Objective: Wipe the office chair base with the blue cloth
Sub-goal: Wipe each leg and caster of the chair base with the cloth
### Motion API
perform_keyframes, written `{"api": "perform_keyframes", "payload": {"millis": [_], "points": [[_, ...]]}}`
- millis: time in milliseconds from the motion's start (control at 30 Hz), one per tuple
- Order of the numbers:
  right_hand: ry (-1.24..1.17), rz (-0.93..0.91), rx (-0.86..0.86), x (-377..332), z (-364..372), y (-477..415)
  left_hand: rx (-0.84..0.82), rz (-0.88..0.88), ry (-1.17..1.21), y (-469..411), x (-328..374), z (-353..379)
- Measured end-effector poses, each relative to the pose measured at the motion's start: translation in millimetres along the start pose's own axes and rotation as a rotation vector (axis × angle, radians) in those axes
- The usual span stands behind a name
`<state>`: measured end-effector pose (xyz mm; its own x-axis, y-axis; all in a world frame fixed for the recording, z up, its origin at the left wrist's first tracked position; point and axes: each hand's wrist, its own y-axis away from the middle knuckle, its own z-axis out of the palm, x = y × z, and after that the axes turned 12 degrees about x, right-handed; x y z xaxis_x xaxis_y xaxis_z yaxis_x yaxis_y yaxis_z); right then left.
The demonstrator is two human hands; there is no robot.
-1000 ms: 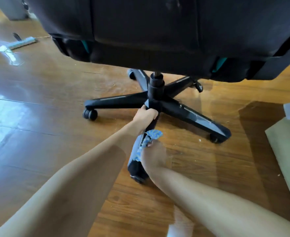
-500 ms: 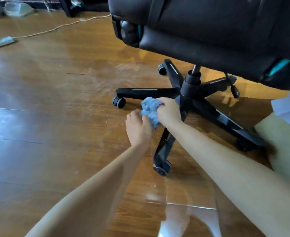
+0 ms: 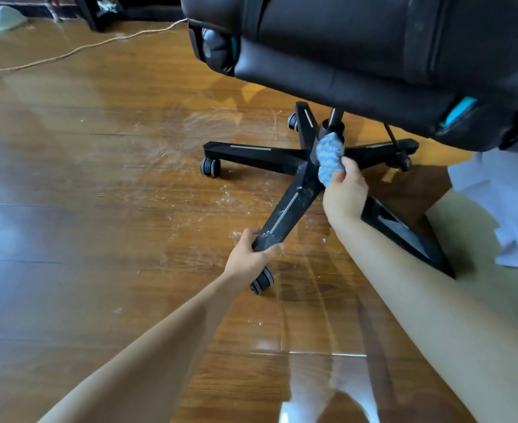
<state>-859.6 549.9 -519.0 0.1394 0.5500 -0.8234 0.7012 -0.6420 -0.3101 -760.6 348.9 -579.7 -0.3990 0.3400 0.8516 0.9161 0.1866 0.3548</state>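
We judge the blue cloth [image 3: 329, 158] soft, bunched in our right hand [image 3: 344, 195], while our left hand [image 3: 248, 256] grips a leg [image 3: 285, 209] of the rigid, free-rolling chair base [image 3: 251, 152].

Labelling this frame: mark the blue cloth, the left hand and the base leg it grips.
blue cloth [image 3: 329, 157], head view, bunched middle.
left hand [image 3: 247, 257], head view, back of hand.
base leg [image 3: 288, 209], head view, top face.
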Motion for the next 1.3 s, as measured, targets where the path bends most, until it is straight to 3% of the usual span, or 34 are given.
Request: {"api": "perform_keyframes", "payload": {"millis": [133,233,433,600,800,900,1000,1133,1300], "points": [[0.291,-0.289,-0.303,16.5,23.8,19.8,0.015,0.104,-0.067,6.2,-13.5,-3.4],[0.396,-0.39,-0.32,26.1,23.8,35.8,0.023,0.121,-0.078,8.2,-18.1,-4.2],[0.383,-0.56,-0.357,47.5,3.5,92.4,0.029,0.132,-0.085,7.8,-16.7,-3.7],[0.381,-0.484,-0.35,36.2,20.4,53.6,0.034,0.131,-0.14,11.9,-12.7,-10.4],[0.411,-0.398,-0.365,20.2,36.8,17.1,-0.038,0.051,-0.026,12.0,-9.1,-15.5],[0.377,-0.49,-0.316,29.1,17.6,63.9,-0.057,-0.003,0.055,10.6,-7.4,-17.2],[0.368,-0.643,-0.401,48.6,4.2,100.2,-0.046,-0.048,0.124,10.3,-6.0,-17.1],[0.323,-0.746,-0.492,58.6,2.5,71.3,-0.022,-0.048,0.107,12.5,-4.8,-15.3],[0.475,-0.537,-0.402,32.2,35.6,-8.3,-0.013,-0.055,0.066,13.4,0.5,-15.5]]}}
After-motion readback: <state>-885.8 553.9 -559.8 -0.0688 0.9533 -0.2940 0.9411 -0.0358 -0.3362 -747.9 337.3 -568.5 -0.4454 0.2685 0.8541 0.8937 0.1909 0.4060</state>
